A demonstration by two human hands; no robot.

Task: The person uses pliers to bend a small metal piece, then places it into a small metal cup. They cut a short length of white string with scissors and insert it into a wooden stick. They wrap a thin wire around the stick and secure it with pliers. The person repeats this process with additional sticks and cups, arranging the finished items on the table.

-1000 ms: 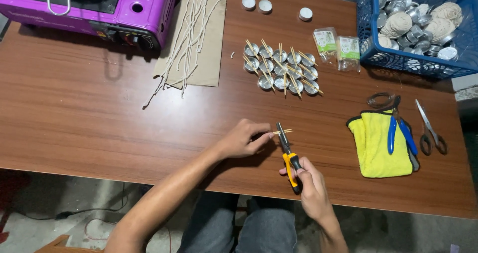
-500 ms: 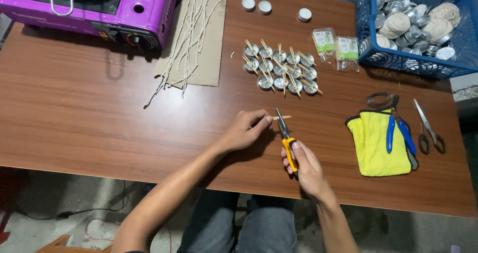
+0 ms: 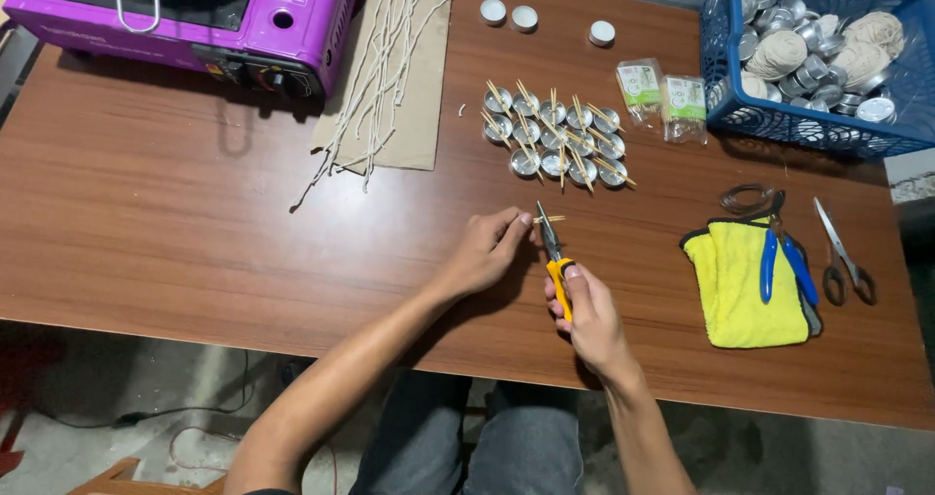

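Up and left of the hands we see a purple camping stove, with pale strings on cardboard beside it. Straight above them sit small metal cups with sticks. To their right lie a yellow cloth, blue-handled pliers, scissors and, farther up, a blue basket.

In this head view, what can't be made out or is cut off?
- Stick: too small; left hand covers one end, and whether the pliers in the right hand grip it is unclear.
- Purple stove: cut off by the top edge.
- Blue basket: cut off at the top right corner.
- Packets: print too small.
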